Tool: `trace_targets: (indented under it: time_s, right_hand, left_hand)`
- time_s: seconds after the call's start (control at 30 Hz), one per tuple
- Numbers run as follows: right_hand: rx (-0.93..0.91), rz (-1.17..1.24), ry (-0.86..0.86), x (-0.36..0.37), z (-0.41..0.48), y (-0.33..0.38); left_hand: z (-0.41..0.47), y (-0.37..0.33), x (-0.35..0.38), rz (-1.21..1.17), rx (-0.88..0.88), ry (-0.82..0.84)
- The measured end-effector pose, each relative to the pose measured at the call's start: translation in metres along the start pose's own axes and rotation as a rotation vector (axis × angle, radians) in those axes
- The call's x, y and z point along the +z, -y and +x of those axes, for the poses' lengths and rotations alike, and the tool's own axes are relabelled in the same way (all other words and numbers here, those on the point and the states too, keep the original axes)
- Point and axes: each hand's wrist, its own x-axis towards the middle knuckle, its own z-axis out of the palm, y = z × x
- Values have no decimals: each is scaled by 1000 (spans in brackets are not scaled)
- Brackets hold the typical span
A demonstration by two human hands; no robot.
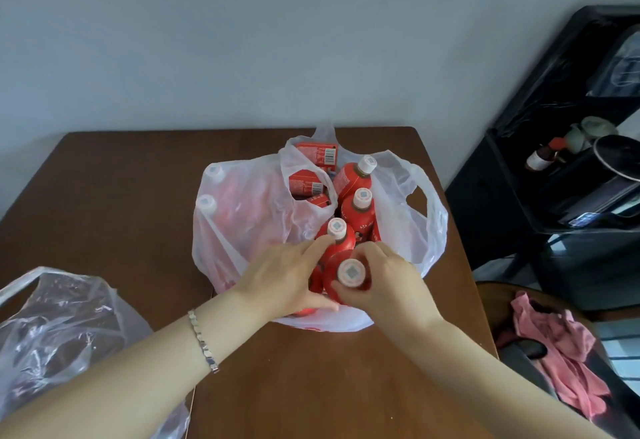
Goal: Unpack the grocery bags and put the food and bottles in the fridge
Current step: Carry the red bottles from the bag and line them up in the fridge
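The nearest bottle (pixel 351 274) stands upright, cap up, at the near edge of the white bag (pixel 415 203) on the tabletop (pixel 138 196). The right hand (pixel 388 276) curls its fingers round the bottle's neck. The left hand (pixel 287 276) rests straight-fingered against its left side. The lift probably goes straight up.

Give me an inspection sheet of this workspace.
Surface: brown wooden table, bags on it.
Job's things: white bag holding red bottles and red cartons; second bag at the left edge.
Clutter: pink cloth at the right, off the table.
Hands: left hand touches the next bottle with straight fingers; right hand grips the front bottle below its cap.
Cables: nothing seen.
Surroundings: grey wall, black shelf at the right.
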Motion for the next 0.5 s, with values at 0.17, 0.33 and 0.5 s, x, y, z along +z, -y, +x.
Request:
trace_targets:
  time_s: [0.17, 0.33, 0.5]
  right_hand:
    - [38, 49, 117, 7, 13, 3]
    - [38, 39, 159, 8, 11, 6]
    - [81, -47, 305, 15, 7, -3]
  left_hand:
    - [-9, 4, 0, -81, 134, -25]
    - [-5, 6, 10, -66, 181, -12]
    - [1, -8, 18, -32, 288, -35]
